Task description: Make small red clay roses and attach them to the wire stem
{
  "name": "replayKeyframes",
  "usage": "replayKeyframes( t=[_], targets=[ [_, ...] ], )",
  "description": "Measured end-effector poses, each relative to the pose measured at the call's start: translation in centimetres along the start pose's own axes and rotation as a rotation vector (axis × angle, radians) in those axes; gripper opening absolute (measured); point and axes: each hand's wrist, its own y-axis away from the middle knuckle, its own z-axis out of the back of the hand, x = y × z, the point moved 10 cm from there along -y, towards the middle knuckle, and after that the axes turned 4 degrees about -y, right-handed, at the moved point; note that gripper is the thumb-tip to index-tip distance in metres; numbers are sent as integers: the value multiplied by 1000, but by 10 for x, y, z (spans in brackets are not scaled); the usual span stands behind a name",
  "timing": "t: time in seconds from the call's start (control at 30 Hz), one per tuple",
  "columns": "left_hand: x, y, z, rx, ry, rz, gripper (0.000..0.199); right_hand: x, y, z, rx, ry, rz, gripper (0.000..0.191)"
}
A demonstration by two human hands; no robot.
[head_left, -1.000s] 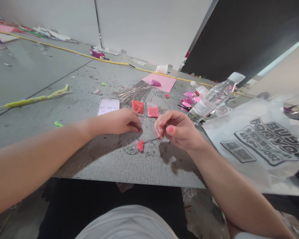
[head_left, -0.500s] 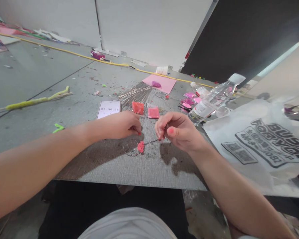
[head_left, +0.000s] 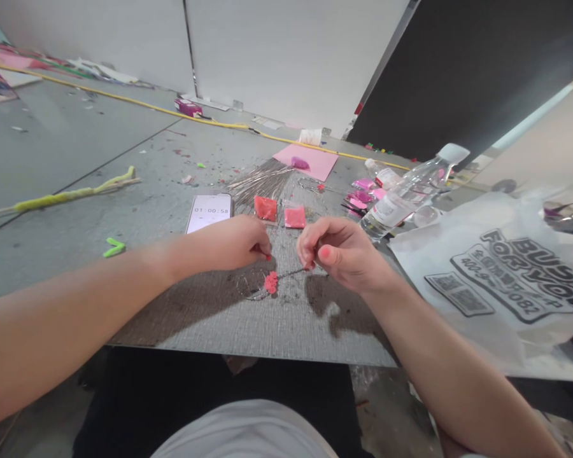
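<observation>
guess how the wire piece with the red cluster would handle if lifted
Probably light, as the wire loops look thin and open. The dark stem likely keeps its line but bends if pressed, since it is slim and nearly straight. The red cluster may be delicate and shed bits, as it looks made of small lumps.

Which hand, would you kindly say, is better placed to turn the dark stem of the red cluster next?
Probably the right hand: its fingers appear to meet the dark stem at its end, while the left hand is nearer the red cluster.
</observation>
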Motion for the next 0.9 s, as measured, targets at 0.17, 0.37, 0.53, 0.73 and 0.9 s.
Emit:
replayKeyframes(
  t=[0.17, 0.37, 0.53, 0.73, 0.9],
  targets=[
    [-5, 0, 3, -15, 4, -54, 19, 1, -1, -1, -34, 13, -35, 25],
    [3, 1, 17, -62, 42, -46, 20, 5, 0, -2, -70, 11, -48, 23],
    [-11, 8, 52, -231, 176, -125, 14, 10, 1, 0, -77, 7, 14, 18],
    [-30, 26, 75, -515, 537, -125, 7, 15, 3, 6, -132, 40, 119, 20],
    [-49, 39, 73, -594, 690, -172, 4, 10, 6, 1, -146, 8, 94, 16]
  ],
)
